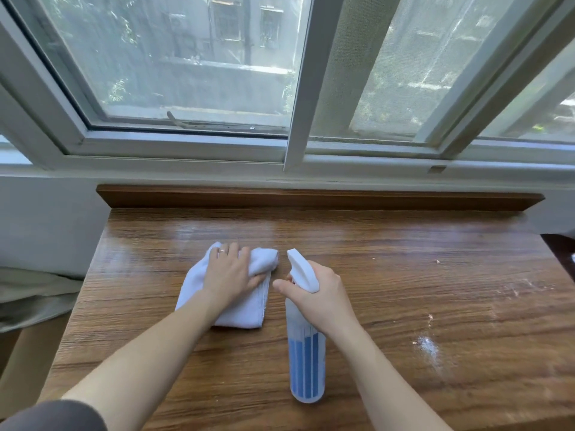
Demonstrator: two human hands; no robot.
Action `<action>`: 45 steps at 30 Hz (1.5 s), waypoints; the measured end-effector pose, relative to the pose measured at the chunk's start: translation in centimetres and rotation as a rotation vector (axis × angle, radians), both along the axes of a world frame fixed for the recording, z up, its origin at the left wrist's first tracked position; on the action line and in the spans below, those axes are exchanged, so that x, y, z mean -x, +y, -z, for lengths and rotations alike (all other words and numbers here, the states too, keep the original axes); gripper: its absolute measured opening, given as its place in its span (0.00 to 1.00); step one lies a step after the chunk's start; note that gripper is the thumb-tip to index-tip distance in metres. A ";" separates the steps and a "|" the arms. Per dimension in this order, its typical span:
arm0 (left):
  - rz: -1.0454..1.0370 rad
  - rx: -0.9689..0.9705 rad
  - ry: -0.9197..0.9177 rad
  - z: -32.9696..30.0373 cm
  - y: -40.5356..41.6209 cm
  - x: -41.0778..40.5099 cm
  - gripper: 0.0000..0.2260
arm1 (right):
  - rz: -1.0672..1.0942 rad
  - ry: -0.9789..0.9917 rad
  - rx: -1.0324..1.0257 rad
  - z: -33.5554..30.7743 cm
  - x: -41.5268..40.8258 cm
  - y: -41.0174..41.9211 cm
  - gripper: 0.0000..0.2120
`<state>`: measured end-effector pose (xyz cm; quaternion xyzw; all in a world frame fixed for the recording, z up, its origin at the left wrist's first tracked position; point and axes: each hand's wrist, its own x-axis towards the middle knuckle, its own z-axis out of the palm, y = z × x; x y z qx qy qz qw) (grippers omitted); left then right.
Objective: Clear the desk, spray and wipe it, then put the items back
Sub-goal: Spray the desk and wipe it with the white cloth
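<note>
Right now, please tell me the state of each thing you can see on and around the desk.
Desk: cleared of items, white marks on its right side.
Cloth: folded, flat on the desk, gripped by the left hand.
Spray bottle: held in the right hand, nozzle pointing away, part full of blue liquid.
Window: looks closed.

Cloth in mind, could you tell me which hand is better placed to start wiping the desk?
Left. The left hand already grips the cloth lying on the desk, while the right hand holds the spray bottle.
</note>
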<state>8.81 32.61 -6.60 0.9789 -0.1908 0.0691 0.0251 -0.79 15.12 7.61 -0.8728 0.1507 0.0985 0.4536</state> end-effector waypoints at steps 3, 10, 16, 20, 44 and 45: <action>0.051 0.045 -0.088 0.6 0.7 3.6 0.26 | -0.002 -0.013 -0.007 -0.1 0.2 0.2 0.15; 0.063 0.054 -0.136 0.7 1.7 6.6 0.26 | -0.019 -0.021 -0.011 -0.1 1.3 0.3 0.16; 0.011 0.011 -0.021 0.1 1.2 4.1 0.27 | -0.021 -0.016 -0.004 0.1 2.0 -0.3 0.14; -0.073 -0.060 0.066 -0.2 0.7 2.4 0.25 | -0.015 -0.022 -0.002 0.1 2.1 -0.5 0.15; 0.022 -0.029 0.008 -0.4 1.8 9.5 0.23 | -0.067 -0.069 -0.009 -0.3 3.7 -1.5 0.15; -0.005 -0.028 0.014 -0.5 1.6 9.0 0.23 | -0.065 -0.060 -0.024 -0.3 3.9 -1.5 0.15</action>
